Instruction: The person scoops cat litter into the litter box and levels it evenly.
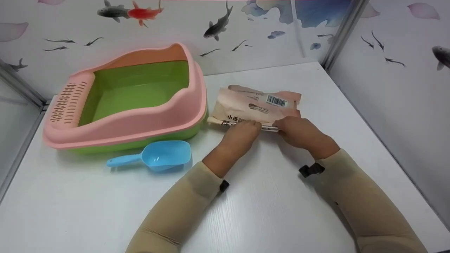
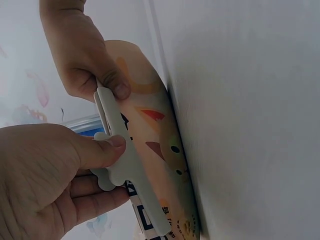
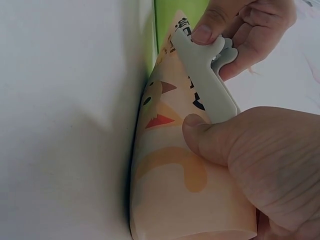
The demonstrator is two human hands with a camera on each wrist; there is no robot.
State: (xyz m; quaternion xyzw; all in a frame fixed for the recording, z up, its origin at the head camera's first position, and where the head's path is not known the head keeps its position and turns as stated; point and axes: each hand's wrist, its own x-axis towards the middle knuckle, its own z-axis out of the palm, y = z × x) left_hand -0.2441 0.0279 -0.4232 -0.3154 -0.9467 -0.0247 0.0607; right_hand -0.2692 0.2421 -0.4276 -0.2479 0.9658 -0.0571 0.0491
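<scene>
A pale peach bag [image 1: 242, 103] printed with a barcode and dark lettering lies on the table. Along its folded near edge sits a whitish sealing clip [image 2: 140, 175], mostly covered by hands in the head view. My left hand [image 1: 242, 135] pinches the clip's handles between thumb and fingers. Beside it, my right hand [image 1: 300, 133] grips the bag's edge at the clip's right end, thumb on the printed side, as the right wrist view shows. Cat drawings [image 3: 160, 107] mark that side. What lies inside the bag is hidden.
To the left stands a litter box [image 1: 168, 114] with a pink rim and green base. A blue scoop [image 1: 165, 154] lies in front of it, handle pointing left. Walls [image 1: 182, 21] printed with fish border the white table [image 1: 267, 207] at back and right.
</scene>
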